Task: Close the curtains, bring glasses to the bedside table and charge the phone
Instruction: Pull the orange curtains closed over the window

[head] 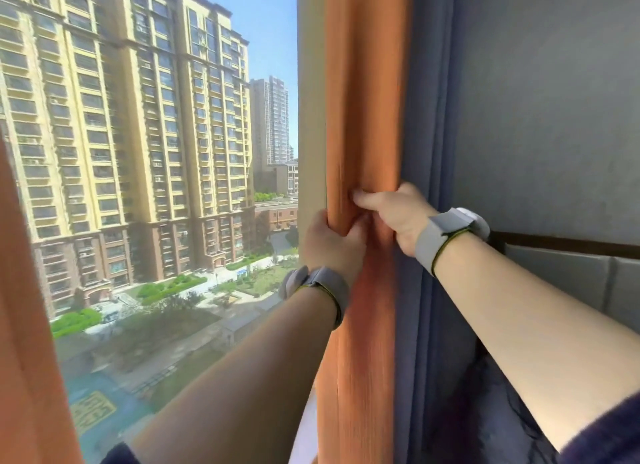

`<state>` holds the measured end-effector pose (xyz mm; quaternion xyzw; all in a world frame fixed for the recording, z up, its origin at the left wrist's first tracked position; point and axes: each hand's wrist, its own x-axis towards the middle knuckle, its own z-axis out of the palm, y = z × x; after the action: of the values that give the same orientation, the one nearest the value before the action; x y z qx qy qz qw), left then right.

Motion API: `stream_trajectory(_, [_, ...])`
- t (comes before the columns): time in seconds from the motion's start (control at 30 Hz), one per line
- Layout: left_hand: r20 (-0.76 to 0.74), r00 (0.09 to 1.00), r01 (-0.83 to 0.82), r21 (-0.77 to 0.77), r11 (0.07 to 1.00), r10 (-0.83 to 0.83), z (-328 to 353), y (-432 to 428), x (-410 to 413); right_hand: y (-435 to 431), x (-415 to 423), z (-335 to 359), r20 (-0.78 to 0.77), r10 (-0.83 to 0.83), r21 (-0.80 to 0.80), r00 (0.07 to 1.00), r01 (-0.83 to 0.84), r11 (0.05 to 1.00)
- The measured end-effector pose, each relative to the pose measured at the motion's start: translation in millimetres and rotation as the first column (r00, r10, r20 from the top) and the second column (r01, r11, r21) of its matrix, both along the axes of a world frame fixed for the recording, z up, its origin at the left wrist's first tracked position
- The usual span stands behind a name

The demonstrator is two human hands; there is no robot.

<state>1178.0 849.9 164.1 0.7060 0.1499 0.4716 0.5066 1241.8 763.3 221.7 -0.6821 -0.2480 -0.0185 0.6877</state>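
Both hands grip the gathered orange curtain (363, 117): left hand (332, 242) just below right hand (394, 214).

Orange curtain (363, 117): matt ribbed cloth; window (156, 152): glossy glass.

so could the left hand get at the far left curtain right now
Probably, once freed: the left hand grips the bunched right curtain; only bare window glass lies between it and the far left curtain.

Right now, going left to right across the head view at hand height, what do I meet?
From the left: orange curtain edge → window glass → left hand → gathered orange curtain → right hand → blue curtain → grey wall.
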Motion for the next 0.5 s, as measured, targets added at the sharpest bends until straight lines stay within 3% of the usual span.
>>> stream_trajectory(0.27, [-0.127, 0.991, 0.059, 0.077, 0.995, -0.049, -1.5, -41.2, -66.7, 0.6, -63.1, 26.2, -0.062, -0.009, 0.055, 0.998, 0.012, 0.998])
stream_trajectory(0.5, [-0.051, 0.994, 0.097, -0.004, 0.995, -0.097, 2.9, -29.9, -140.1, 14.3, -140.2, 31.0, 0.086, -0.071, 0.044, 0.994, 0.068, 0.997])
